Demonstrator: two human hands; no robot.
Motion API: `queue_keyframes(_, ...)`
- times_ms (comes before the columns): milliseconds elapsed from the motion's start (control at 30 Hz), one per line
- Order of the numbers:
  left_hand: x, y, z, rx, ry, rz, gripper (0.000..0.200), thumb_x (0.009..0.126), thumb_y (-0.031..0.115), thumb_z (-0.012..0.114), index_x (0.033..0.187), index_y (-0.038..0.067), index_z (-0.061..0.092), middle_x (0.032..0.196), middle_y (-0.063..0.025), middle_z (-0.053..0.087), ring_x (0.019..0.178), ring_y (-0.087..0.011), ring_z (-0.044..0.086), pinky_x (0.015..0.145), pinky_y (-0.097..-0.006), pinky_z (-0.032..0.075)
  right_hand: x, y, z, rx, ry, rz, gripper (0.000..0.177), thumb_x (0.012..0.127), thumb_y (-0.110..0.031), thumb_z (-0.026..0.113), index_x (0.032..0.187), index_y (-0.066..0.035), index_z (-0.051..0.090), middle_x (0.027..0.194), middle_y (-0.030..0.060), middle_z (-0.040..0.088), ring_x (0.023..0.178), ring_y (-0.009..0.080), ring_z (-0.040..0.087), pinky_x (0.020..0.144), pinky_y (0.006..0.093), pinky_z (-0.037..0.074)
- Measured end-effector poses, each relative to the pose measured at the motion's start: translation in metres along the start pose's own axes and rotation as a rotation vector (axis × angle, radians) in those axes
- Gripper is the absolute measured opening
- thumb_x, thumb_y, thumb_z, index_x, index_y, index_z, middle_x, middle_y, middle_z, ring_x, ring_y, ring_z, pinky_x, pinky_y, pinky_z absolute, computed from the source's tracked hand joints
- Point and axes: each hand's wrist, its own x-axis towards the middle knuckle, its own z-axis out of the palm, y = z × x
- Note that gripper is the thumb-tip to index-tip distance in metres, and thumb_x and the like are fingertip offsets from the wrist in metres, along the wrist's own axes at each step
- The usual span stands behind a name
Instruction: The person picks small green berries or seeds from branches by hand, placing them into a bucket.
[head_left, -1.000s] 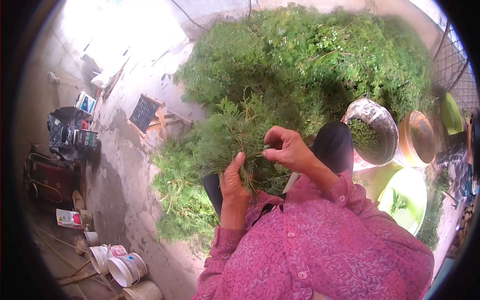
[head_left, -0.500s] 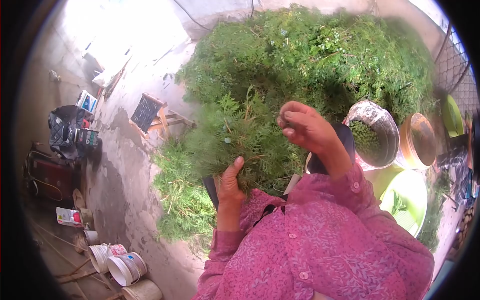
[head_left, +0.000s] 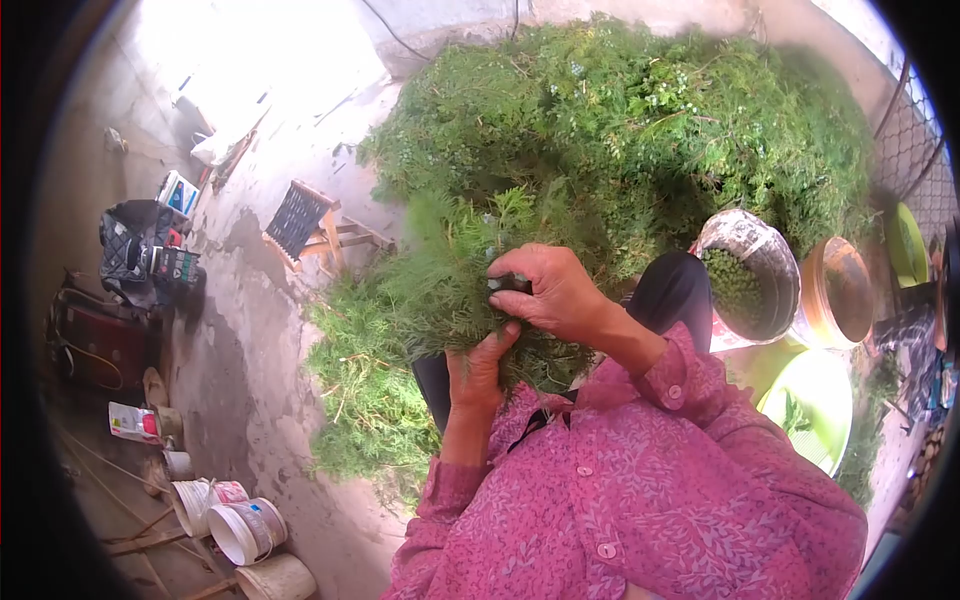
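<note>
left hand (head_left: pixel 477 372) clamped on leafy sprigs (head_left: pixel 445 270), right hand (head_left: pixel 555 290) curled nearly closed over them, can't tell on what from here

The person wears a pink button-front shirt (head_left: pixel 680 500) printed with pale, greyish-lilac leaf sprays and small darker specks. Two round, light buttons (head_left: pixel 606 551) show down the front, and the cloth is loose and creased. The sleeves are of the same print: the left sleeve (head_left: pixel 455 482) is a slightly deeper pink in shade, and the right sleeve (head_left: pixel 690 375) ends in a cuff (head_left: pixel 672 378) with its own pale round button. Below the shirt come dark, nearly black trousers (head_left: pixel 684 292), plain and smooth at the knee. A narrow black strip (head_left: pixel 524 428) shows near the hem; whether strap or cord is unclear.
</note>
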Motion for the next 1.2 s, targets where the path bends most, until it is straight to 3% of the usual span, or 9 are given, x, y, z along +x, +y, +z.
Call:
queue_keyframes(267,-0.006,0.005,0.003,0.036,-0.005,-0.001,0.049,0.067,-0.006,0.070,0.112,0.003,0.053,0.105,-0.0058,0.058,0.094,-0.0171,0.056,0.083,-0.0296,0.046,-0.001,0.008,0.004,-0.115,0.018,0.086,0.024,0.071,-0.018,0.065,0.087,-0.001,0.061,0.074,0.0187,0.058,0.068,0.0317,0.058,0.063,0.0379,0.046)
queue_keyframes(333,-0.009,0.009,0.008,0.011,0.041,0.011,0.048,0.068,-0.007,0.068,0.112,0.002,0.053,0.104,-0.0067,0.059,0.093,-0.0176,0.057,0.082,-0.0301,0.047,-0.003,0.014,0.005,0.086,0.087,0.177,0.018,0.081,-0.018,0.061,0.086,-0.001,0.059,0.066,0.0064,0.056,0.062,0.0165,0.055,0.055,0.0285,0.043)
queue_keyframes(433,-0.008,0.014,0.009,0.080,0.017,0.001,0.047,0.068,-0.007,0.066,0.113,0.001,0.052,0.104,-0.0075,0.059,0.093,-0.0187,0.057,0.081,-0.0310,0.048,-0.006,0.013,0.000,0.477,0.058,0.470,0.017,0.086,-0.019,0.055,0.090,-0.003,0.058,0.064,0.0020,0.054,0.057,0.0099,0.051,0.047,0.0229,0.038)
queue_keyframes(533,-0.007,0.008,0.001,0.128,0.025,0.022,0.049,0.070,-0.006,0.067,0.115,0.001,0.050,0.107,-0.0091,0.057,0.095,-0.0199,0.057,0.081,-0.0322,0.049,-0.003,0.031,-0.024,1.127,0.134,0.583,0.014,0.088,-0.018,0.052,0.094,-0.005,0.055,0.070,0.0022,0.055,0.056,0.0066,0.047,0.043,0.0180,0.033)
queue_keyframes(733,-0.009,-0.004,-0.018,0.078,-0.011,0.051,0.053,0.069,-0.005,0.068,0.118,0.002,0.046,0.110,-0.0093,0.054,0.098,-0.0199,0.055,0.083,-0.0342,0.049,0.014,-0.007,-0.067,1.327,0.335,0.536,0.014,0.088,-0.020,0.055,0.094,-0.007,0.054,0.076,0.0004,0.054,0.058,0.0069,0.049,0.042,0.0168,0.032)
queue_keyframes(867,-0.004,-0.007,-0.019,0.215,0.003,0.054,0.055,0.069,-0.004,0.069,0.119,0.003,0.046,0.110,-0.0082,0.054,0.099,-0.0204,0.054,0.084,-0.0358,0.049,0.025,-0.001,-0.083,1.219,0.196,0.408,0.011,0.085,-0.016,0.057,0.092,-0.008,0.056,0.074,0.0001,0.056,0.059,0.0077,0.051,0.044,0.0168,0.033)
queue_keyframes(967,-0.006,-0.007,-0.018,0.346,-0.016,0.134,0.056,0.069,-0.006,0.068,0.119,0.005,0.046,0.110,-0.0075,0.054,0.100,-0.0206,0.053,0.085,-0.0370,0.048,0.034,-0.003,-0.081,0.926,0.147,0.402,0.011,0.082,-0.016,0.061,0.086,-0.006,0.060,0.072,-0.0001,0.058,0.062,0.0079,0.052,0.050,0.0186,0.038)
queue_keyframes(1033,-0.012,0.000,-0.009,0.224,0.089,-0.004,0.054,0.068,-0.010,0.067,0.116,0.005,0.047,0.111,-0.0068,0.054,0.098,-0.0191,0.054,0.084,-0.0358,0.049,0.038,0.005,-0.070,0.349,0.152,0.234,0.012,0.079,-0.016,0.066,0.079,-0.004,0.063,0.070,-0.0002,0.059,0.063,0.0071,0.052,0.055,0.0216,0.042)
queue_keyframes(1200,-0.012,-0.004,-0.018,0.279,0.010,0.077,0.051,0.070,-0.011,0.066,0.115,0.005,0.048,0.110,-0.0066,0.054,0.097,-0.0180,0.054,0.084,-0.0342,0.049,0.025,0.019,-0.060,0.065,-0.119,0.301,0.031,0.068,-0.029,0.074,0.080,-0.002,0.063,0.067,0.0068,0.059,0.062,0.0119,0.053,0.059,0.0286,0.043)
